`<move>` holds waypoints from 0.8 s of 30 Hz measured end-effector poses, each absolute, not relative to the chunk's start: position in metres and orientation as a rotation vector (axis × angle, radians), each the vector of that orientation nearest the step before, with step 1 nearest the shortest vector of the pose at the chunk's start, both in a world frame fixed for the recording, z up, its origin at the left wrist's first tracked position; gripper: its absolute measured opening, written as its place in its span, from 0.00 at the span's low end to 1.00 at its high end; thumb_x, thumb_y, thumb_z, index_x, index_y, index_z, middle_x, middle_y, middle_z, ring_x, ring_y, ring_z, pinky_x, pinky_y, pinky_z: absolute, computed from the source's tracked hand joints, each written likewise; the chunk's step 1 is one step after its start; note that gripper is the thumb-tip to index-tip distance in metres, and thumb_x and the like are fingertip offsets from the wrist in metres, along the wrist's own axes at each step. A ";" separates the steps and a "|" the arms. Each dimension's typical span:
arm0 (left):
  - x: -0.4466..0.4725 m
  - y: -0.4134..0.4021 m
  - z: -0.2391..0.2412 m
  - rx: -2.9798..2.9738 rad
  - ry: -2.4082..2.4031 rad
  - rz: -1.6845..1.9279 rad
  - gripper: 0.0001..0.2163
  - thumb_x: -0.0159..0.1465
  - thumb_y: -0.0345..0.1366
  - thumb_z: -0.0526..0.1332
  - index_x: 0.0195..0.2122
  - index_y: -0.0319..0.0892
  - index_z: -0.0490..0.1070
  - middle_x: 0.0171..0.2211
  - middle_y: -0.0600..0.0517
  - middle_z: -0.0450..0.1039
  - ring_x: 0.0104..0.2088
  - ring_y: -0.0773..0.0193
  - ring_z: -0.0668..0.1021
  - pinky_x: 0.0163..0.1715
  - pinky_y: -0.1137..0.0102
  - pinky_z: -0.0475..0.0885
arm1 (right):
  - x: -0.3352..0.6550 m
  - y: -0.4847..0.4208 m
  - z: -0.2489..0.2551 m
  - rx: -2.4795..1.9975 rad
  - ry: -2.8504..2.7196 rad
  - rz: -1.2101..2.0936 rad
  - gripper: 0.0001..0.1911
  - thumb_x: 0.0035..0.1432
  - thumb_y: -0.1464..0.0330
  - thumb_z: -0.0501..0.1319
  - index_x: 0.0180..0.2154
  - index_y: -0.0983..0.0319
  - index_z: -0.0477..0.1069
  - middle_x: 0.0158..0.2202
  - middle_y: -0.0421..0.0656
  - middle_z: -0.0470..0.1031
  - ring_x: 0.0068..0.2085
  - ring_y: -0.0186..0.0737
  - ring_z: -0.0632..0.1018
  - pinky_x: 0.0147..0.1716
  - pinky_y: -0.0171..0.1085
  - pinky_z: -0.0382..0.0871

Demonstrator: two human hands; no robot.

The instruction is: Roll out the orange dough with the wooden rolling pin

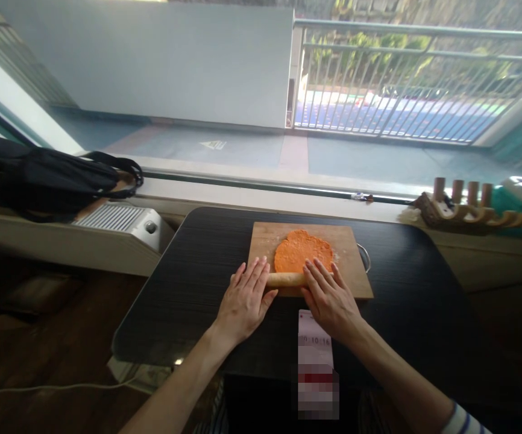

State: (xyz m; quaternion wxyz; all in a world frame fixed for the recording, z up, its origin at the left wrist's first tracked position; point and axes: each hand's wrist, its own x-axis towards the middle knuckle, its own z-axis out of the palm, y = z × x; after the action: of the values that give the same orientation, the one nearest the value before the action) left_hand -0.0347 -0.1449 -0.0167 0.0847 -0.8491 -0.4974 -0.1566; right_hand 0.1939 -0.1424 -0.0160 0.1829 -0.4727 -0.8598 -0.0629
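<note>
A flat round of orange dough lies on a wooden cutting board set on a dark table. A pale wooden rolling pin lies across the near edge of the dough. My left hand rests flat on the pin's left end, fingers stretched out. My right hand lies flat over the pin's right part, fingers extended onto the dough's edge.
A phone or card with a timer display lies on the table just in front of the board. A white heater and a black bag are at the left. A wooden rack stands on the window ledge at the right.
</note>
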 end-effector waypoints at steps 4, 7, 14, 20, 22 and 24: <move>-0.033 -0.118 -0.015 -2.525 -1.508 -0.467 0.26 0.69 0.45 0.45 0.59 0.29 0.61 0.61 0.40 0.59 0.62 0.52 0.62 0.61 0.55 0.56 | 0.190 -0.117 -0.011 -1.403 -2.441 -0.149 0.24 0.67 0.64 0.46 0.60 0.68 0.60 0.61 0.51 0.61 0.64 0.47 0.58 0.63 0.51 0.46; -0.031 -0.103 -0.012 -2.523 -1.544 -0.442 0.25 0.70 0.45 0.44 0.58 0.30 0.62 0.60 0.40 0.61 0.62 0.52 0.62 0.61 0.55 0.56 | 0.187 -0.104 -0.009 -1.457 -2.446 -0.147 0.24 0.68 0.63 0.45 0.59 0.69 0.60 0.61 0.52 0.61 0.63 0.48 0.59 0.63 0.51 0.45; -0.032 -0.128 -0.013 -2.547 -1.527 -0.492 0.24 0.69 0.44 0.45 0.59 0.31 0.61 0.61 0.40 0.60 0.62 0.54 0.62 0.61 0.56 0.57 | 0.191 -0.129 -0.011 -1.407 -2.444 -0.144 0.25 0.67 0.63 0.46 0.60 0.69 0.59 0.62 0.50 0.60 0.64 0.47 0.57 0.63 0.50 0.46; -0.033 -0.150 -0.014 -2.566 -1.512 -0.495 0.24 0.69 0.44 0.46 0.60 0.32 0.60 0.62 0.41 0.58 0.62 0.54 0.61 0.61 0.55 0.56 | 0.195 -0.152 -0.015 -1.368 -2.464 -0.164 0.26 0.67 0.63 0.47 0.61 0.70 0.57 0.63 0.51 0.58 0.65 0.47 0.55 0.63 0.50 0.47; -0.033 -0.145 -0.015 -2.565 -1.514 -0.502 0.24 0.69 0.44 0.46 0.60 0.32 0.60 0.62 0.41 0.58 0.62 0.54 0.61 0.61 0.56 0.56 | 0.194 -0.147 -0.014 -1.380 -2.459 -0.149 0.25 0.67 0.63 0.47 0.61 0.69 0.58 0.63 0.50 0.58 0.65 0.47 0.55 0.63 0.49 0.47; -0.033 -0.134 -0.014 -2.563 -1.522 -0.499 0.25 0.69 0.44 0.45 0.59 0.31 0.60 0.61 0.41 0.59 0.62 0.54 0.61 0.61 0.56 0.56 | 0.193 -0.136 -0.013 -1.406 -2.452 -0.125 0.25 0.67 0.63 0.47 0.60 0.69 0.59 0.62 0.50 0.60 0.65 0.46 0.56 0.63 0.49 0.46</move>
State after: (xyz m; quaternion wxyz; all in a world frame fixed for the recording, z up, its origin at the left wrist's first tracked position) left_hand -0.0328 -0.1336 -0.0144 0.0594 -0.8465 -0.5028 -0.1648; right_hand 0.1927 -0.1356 -0.0129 0.1557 -0.4909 -0.8561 -0.0438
